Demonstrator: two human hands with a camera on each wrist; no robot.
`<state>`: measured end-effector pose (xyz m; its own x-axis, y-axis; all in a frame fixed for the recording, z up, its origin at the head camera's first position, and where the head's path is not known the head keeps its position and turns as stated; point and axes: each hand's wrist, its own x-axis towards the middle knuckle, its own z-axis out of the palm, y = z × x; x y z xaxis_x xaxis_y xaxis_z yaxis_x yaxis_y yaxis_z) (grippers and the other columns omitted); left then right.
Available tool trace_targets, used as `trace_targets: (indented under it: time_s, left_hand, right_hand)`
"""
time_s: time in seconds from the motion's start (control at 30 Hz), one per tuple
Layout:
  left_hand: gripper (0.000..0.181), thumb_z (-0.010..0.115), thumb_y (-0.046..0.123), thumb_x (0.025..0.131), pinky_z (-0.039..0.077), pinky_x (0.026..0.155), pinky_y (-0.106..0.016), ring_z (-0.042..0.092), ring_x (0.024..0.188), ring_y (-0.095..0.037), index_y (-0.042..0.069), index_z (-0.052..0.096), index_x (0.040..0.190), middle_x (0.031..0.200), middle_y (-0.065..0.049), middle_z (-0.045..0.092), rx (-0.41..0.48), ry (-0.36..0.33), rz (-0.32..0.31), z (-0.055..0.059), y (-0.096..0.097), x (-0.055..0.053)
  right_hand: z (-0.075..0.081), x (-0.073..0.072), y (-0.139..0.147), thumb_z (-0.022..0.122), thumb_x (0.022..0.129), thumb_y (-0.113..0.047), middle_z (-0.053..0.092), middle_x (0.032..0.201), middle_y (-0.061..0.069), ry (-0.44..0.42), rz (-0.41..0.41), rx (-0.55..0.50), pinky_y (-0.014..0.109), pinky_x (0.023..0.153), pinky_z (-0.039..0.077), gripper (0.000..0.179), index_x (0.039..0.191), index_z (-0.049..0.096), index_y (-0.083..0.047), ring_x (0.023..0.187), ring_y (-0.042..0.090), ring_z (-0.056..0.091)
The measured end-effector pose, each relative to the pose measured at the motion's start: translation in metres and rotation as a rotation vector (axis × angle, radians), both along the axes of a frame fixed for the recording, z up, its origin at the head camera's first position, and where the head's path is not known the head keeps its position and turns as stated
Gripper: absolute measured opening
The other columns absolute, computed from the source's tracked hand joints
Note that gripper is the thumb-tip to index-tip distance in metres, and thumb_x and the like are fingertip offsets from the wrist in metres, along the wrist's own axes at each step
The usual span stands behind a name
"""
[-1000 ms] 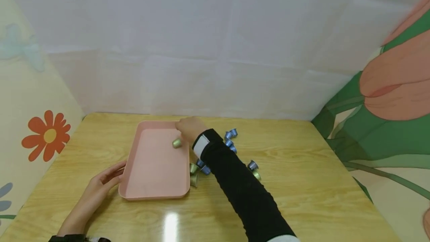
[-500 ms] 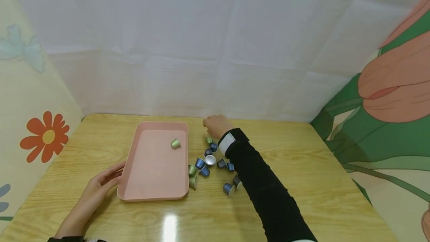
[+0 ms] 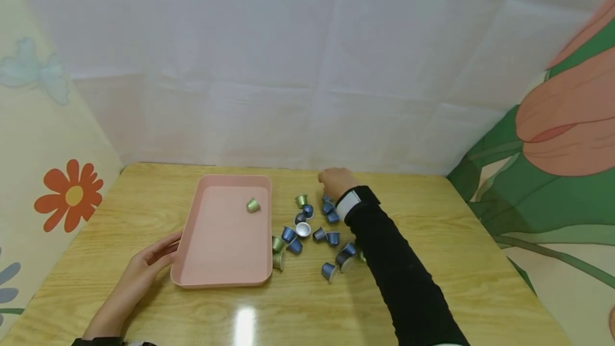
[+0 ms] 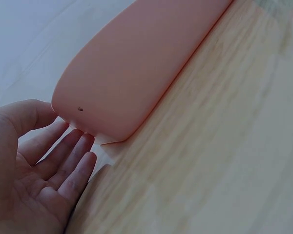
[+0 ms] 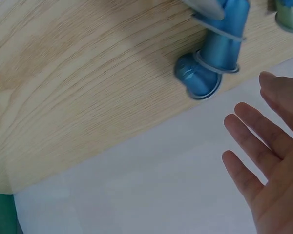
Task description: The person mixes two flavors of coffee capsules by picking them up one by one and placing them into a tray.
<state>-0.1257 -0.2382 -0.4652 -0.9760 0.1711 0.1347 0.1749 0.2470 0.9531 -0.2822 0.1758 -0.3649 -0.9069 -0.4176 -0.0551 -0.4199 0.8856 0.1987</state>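
A pink tray (image 3: 226,228) lies on the table with one green coffee capsule (image 3: 253,205) in its upper right part. My left hand (image 3: 151,260) rests against the tray's left side; in the left wrist view its fingertips and thumb touch the tray wall (image 4: 122,73), fingers relaxed. My right hand (image 3: 338,181) hovers at the far side, over a row of blue coffee capsules (image 3: 328,207). In the right wrist view those blue capsules (image 5: 219,48) lie beside its spread fingers, and nothing is held.
Several more blue, dark and green capsules (image 3: 294,245) lie scattered right of the tray, one showing its silver lid (image 3: 302,229). Two green ones (image 3: 277,260) sit against the tray's right edge. A white sheet (image 3: 288,122) hangs behind the table (image 3: 408,218).
My right hand has moved right from above the tray's upper right corner to the blue capsules, leaving the green capsule in the tray. My left hand stays at the tray's side.
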Motion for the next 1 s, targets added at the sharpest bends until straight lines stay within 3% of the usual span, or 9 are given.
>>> trace_targets:
  time_s: [0.23, 0.47, 0.8, 1.0]
  left_hand:
    - [0.05, 0.052, 0.016, 0.095, 0.042, 0.082, 0.003, 0.053, 0.103, 0.015, -0.011, 0.042, 0.136, 0.114, 0.037, 0.055, 0.019, -0.011, -0.007, 0.001, 0.001, 0.0]
    - [0.052, 0.052, 0.02, 0.095, 0.042, 0.082, 0.002, 0.052, 0.104, 0.016, -0.01, 0.041, 0.136, 0.115, 0.038, 0.052, 0.007, -0.029, -0.002, 0.001, 0.0, -0.001]
    - [0.05, 0.052, 0.017, 0.095, 0.041, 0.082, 0.003, 0.051, 0.104, 0.017, -0.011, 0.043, 0.135, 0.112, 0.038, 0.053, -0.004, 0.006, 0.003, 0.0, -0.001, -0.001]
    - [0.05, 0.052, 0.017, 0.095, 0.042, 0.082, 0.003, 0.052, 0.104, 0.017, -0.011, 0.043, 0.135, 0.113, 0.038, 0.053, -0.006, 0.003, 0.004, 0.0, 0.001, -0.001]
  right_hand:
    - [0.0, 0.003, 0.022, 0.064, 0.082, -0.001, 0.074, 0.106, 0.012, 0.024, -0.03, 0.008, 0.041, 0.081, 0.059, 0.027, 0.108, 0.071, -0.006, 0.094, 0.026, 0.067]
    - [-0.014, 0.006, 0.031, 0.069, 0.076, 0.002, 0.076, 0.101, 0.011, 0.062, -0.036, 0.02, 0.041, 0.075, 0.06, 0.029, 0.102, 0.073, -0.009, 0.088, 0.025, 0.068]
    - [-0.039, 0.007, 0.031, 0.066, 0.079, 0.002, 0.076, 0.085, 0.01, 0.092, -0.047, 0.004, 0.04, 0.065, 0.06, 0.017, 0.088, 0.073, -0.011, 0.074, 0.024, 0.067]
    - [-0.042, 0.011, 0.034, 0.066, 0.08, 0.002, 0.075, 0.084, 0.011, 0.081, -0.046, -0.001, 0.04, 0.065, 0.06, 0.015, 0.088, 0.071, -0.009, 0.072, 0.024, 0.066]
